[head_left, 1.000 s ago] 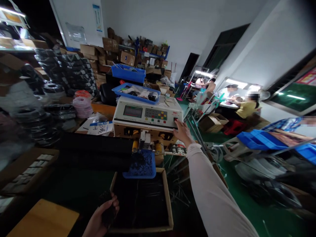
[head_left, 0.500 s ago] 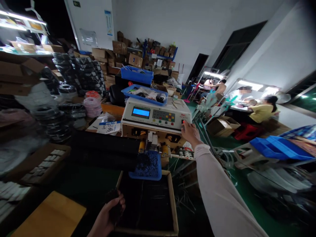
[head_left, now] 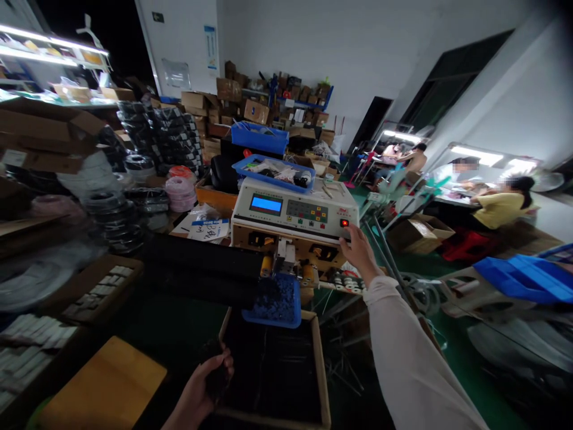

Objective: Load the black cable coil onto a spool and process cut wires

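Observation:
A white benchtop machine [head_left: 293, 206] with a lit blue screen [head_left: 265, 204] and a keypad stands in front of me. My right hand [head_left: 358, 251] is at its right front corner, fingers stretched out just below the glowing red switch [head_left: 344, 223]; nothing shows in it. My left hand [head_left: 212, 373], lower down, has its fingers curled round a dark clump [head_left: 218, 382] whose kind I cannot make out. Beside that hand is a box [head_left: 326, 382] with a dark inside. Above the box, under the machine's rollers, a blue tray [head_left: 293, 319] holds small dark scraps.
A long black cover [head_left: 201, 263] extends left of the rollers. Wire coils [head_left: 174, 137] and cartons stand at left, with a yellow board [head_left: 105, 382] nearer. A blue parts tray [head_left: 273, 173] lies on the machine. People sit at lit benches [head_left: 478, 155] on the right.
My right hand has slid slightly down off the red switch, which now shows fully. The left hand keeps its grasp on the dark clump. The whole view has shifted a little.

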